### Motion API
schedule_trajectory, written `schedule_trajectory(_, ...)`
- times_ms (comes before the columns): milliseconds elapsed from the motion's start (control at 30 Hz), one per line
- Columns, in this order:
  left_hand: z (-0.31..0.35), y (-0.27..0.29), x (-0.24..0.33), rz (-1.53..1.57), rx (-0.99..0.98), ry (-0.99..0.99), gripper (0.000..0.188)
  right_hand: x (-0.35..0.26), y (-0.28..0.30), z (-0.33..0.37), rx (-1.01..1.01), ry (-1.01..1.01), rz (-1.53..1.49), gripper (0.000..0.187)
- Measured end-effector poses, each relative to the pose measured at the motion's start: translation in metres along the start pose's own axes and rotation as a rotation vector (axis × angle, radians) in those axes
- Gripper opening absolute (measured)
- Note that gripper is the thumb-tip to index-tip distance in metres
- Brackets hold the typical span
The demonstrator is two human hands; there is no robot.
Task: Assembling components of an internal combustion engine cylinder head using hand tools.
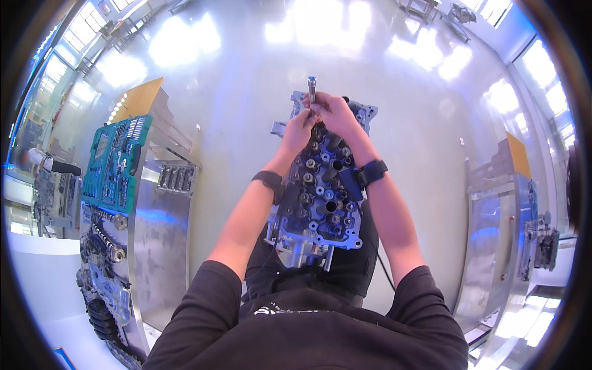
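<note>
A cylinder head [351, 237] with valve springs and round bores stands in front of my body. Above its far end, a short chrome socket tool [312, 90] points away from me. My right hand [336, 116] is closed around the shaft of this tool. Close beside it, the fingers of my left hand [299, 132] pinch the tool's near part, which the hands mostly hide. Both wrists wear dark bands, and a dark block hangs by the right one over the cylinder head.
A green tool case [141, 137] full of sockets lies on the left bench [163, 240], with camshafts [111, 243] and engine parts nearby. Another metal part [177, 178] sits at that bench's edge. On the right stands a metal bench [490, 246] with an engine part [546, 242] beyond.
</note>
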State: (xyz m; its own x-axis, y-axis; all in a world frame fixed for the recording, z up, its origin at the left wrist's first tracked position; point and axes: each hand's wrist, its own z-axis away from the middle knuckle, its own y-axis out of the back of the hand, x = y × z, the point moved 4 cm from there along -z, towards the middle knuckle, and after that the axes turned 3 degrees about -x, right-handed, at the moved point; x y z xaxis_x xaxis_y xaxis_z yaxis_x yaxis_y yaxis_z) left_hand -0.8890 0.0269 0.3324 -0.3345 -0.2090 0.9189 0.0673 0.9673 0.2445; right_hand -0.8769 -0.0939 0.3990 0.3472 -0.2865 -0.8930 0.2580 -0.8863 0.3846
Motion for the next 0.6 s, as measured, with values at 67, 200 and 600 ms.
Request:
schedule_trajectory(67, -0.001, 0.001, -0.003, -0.036, 0.006, 0.003, 0.013, -0.001, -0.003, -0.001, 0.015, -0.015, -0.015, 0.026)
schedule_trajectory(200, -0.003, -0.002, -0.002, -0.065, -0.021, 0.046, 0.016, -0.004, 0.000, 0.002, 0.025, -0.063, 0.044, 0.018)
schedule_trajectory(600, -0.002, -0.003, -0.007, -0.070, -0.015, 0.021, 0.026, -0.003, 0.003, 0.002, 0.162, -0.002, 0.312, 0.026)
